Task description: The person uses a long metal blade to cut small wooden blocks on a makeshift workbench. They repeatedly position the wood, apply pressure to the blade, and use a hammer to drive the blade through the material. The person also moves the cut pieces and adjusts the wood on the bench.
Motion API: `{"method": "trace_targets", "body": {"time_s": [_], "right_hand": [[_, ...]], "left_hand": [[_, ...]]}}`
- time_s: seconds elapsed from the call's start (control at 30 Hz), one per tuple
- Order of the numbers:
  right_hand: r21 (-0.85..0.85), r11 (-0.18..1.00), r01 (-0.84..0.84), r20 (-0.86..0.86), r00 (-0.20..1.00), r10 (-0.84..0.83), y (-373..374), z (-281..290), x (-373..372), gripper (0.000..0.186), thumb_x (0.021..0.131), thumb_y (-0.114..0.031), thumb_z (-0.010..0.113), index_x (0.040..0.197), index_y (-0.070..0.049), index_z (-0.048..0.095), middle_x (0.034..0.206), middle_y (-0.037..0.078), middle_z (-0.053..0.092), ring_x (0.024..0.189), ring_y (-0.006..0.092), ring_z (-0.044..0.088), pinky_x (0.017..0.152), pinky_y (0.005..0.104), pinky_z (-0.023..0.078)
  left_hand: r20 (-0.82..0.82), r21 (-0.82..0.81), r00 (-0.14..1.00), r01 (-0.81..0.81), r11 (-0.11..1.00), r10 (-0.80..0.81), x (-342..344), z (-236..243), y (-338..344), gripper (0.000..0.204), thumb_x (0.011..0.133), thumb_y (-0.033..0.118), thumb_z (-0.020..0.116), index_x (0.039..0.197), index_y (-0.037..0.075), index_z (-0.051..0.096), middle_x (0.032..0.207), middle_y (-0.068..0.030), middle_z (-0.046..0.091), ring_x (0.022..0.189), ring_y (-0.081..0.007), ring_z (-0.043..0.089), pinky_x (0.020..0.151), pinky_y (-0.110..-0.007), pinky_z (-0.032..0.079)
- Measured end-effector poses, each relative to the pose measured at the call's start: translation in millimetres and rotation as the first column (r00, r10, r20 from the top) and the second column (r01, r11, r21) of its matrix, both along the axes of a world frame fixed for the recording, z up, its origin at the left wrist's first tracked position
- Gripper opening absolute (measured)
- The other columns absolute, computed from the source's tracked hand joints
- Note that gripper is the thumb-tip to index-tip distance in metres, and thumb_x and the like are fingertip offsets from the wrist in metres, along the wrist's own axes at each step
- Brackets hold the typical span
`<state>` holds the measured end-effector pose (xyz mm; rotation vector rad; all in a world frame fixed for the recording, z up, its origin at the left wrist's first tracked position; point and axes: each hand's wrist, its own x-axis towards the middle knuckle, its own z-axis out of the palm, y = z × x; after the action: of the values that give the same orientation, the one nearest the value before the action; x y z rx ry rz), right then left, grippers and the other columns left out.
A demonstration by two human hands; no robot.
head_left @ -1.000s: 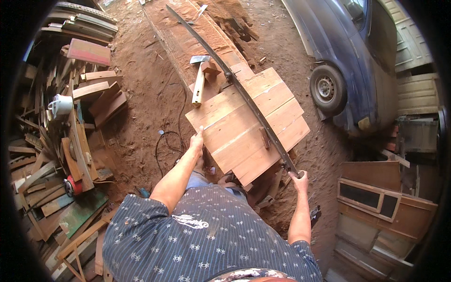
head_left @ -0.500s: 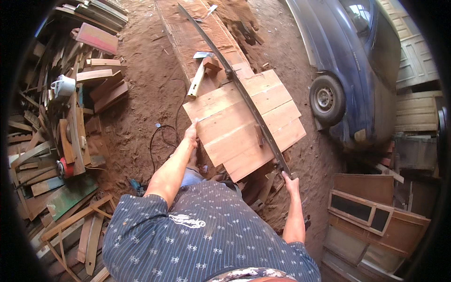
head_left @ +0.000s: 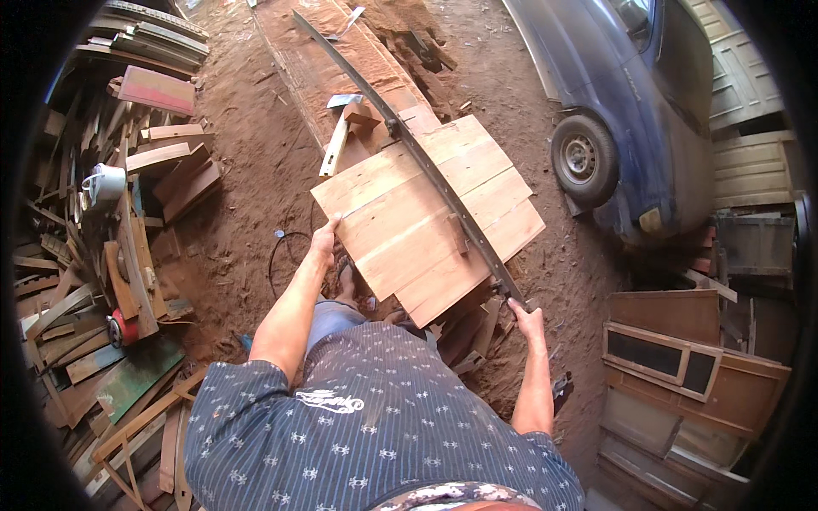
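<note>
A panel of several pale boards laid edge to edge (head_left: 383, 213) lies in front of me, its ends stepped. Across it runs a long dark metal bar clamp (head_left: 439, 180), slanting from far left to near right. My left hand (head_left: 323, 241) is closed on the panel's left edge. At the clamp's near end, my right hand (head_left: 528, 320) grips the bar, just beyond the panel's near right side. A small wood block (head_left: 457, 232) sits against the bar on the panel.
Under the panel's far side stretches a long plank bench (head_left: 294, 51), bearing a pale slotted wooden piece (head_left: 335, 146). Scrap wood (head_left: 183, 183) and a white bucket (head_left: 104, 183) are at left. A blue car (head_left: 622, 119) stands far right, above stacked wooden frames (head_left: 660, 353).
The whole view has shifted slightly, so the panel and clamp appear a little further left and up. My left hand stays at the panel edge and my right hand at the clamp's near end.
</note>
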<state>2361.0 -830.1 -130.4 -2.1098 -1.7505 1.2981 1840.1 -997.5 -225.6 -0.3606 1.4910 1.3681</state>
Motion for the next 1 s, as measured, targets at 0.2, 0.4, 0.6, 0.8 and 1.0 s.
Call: {"method": "trace_targets", "body": {"time_s": [0.2, 0.4, 0.6, 0.8, 1.0], "right_hand": [[0.022, 1.0, -0.021, 0.002, 1.0, 0.021, -1.0, -17.8, -4.1, 0.036, 0.082, -0.04, 0.085, 0.078, -0.006, 0.074, 0.066, -0.002, 0.065, 0.055, 0.0085, 0.054, 0.052, 0.0288, 0.042], [0.035, 0.999, -0.001, 0.009, 1.0, 0.001, -2.0, -40.8, 9.1, 0.044, 0.079, -0.046, 0.085, 0.079, -0.004, 0.073, 0.066, 0.001, 0.065, 0.057, 0.0129, 0.059, 0.057, 0.0348, 0.048], [0.031, 0.999, 0.029, -0.106, 0.994, -0.026, -6.6, -22.1, -17.1, 0.034, 0.083, -0.037, 0.085, 0.081, -0.006, 0.07, 0.065, -0.002, 0.062, 0.054, 0.0086, 0.054, 0.051, 0.0286, 0.044], [0.052, 0.998, 0.042, -0.115, 0.993, -0.036, -11.4, -31.4, -11.3, 0.034, 0.083, -0.035, 0.085, 0.082, -0.005, 0.07, 0.067, -0.002, 0.062, 0.054, 0.0086, 0.053, 0.05, 0.0282, 0.043], [0.144, 0.988, 0.053, -0.03, 0.998, -0.05, -24.2, -9.4, -29.1, 0.04, 0.083, -0.037, 0.084, 0.091, 0.001, 0.072, 0.08, 0.006, 0.069, 0.07, 0.0158, 0.062, 0.066, 0.0344, 0.049]], "left_hand": [[-0.055, 0.087, 0.998, 0.044, 0.995, -0.04, 3.7, -27.8, -25.9, 0.051, 0.095, 0.044, 0.066, 0.126, 0.004, 0.066, 0.131, -0.0083, 0.065, 0.128, -0.0221, 0.051, 0.115, -0.042, 0.027], [-0.18, 0.109, 0.984, 0.007, 0.994, 0.013, 28.0, -46.5, -35.8, 0.041, 0.097, 0.04, 0.066, 0.119, 0.005, 0.067, 0.105, -0.0023, 0.07, 0.091, -0.0136, 0.065, 0.078, -0.031, 0.052], [-0.548, -0.074, 0.833, 0.046, 0.996, -0.079, 14.1, -69.4, -35.2, 0.064, 0.085, 0.037, 0.08, 0.131, -0.002, 0.058, 0.11, -0.0115, 0.071, 0.094, -0.024, 0.067, 0.086, -0.035, 0.053], [-0.703, -0.314, 0.682, -0.045, 0.948, -0.2, -3.5, -52.2, -11.4, 0.106, 0.077, 0.046, 0.085, 0.154, 0.003, 0.027, 0.148, -0.0245, 0.041, 0.135, -0.0381, 0.044, 0.112, -0.046, 0.039], [-0.847, -0.506, 0.206, -0.023, 0.862, -0.491, 9.7, -13.8, -5.2, 0.108, 0.074, 0.045, 0.085, 0.158, 0.014, 0.023, 0.157, -0.0234, 0.026, 0.145, -0.0418, 0.028, 0.118, -0.055, 0.027]]}}
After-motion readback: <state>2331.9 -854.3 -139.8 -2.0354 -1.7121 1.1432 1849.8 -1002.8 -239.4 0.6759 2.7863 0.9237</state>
